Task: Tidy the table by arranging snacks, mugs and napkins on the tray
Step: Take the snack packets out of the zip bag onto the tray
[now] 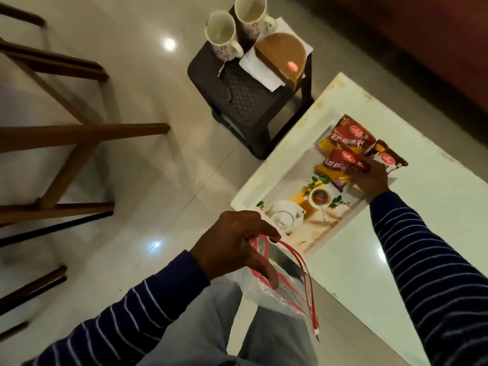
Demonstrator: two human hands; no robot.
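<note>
A white tray [295, 186] printed with a teapot and teacup picture lies on the white table [435, 207]. Three red and yellow snack packets [346, 142] lie at its far end. My right hand [369, 178] rests on the packets, fingers pressing the nearest one. My left hand [232, 241] holds a clear zip bag [266, 289] with a red seal strip over my lap, near the table's edge. Two white floral mugs [220, 35] and white napkins [261, 70] stand on a dark stool [243, 101] beyond the table.
A brown half-round box [285, 55] sits on the napkins on the stool. Wooden chair legs [79, 133] stand at the left on the glossy tiled floor. A dark wooden surface fills the upper right.
</note>
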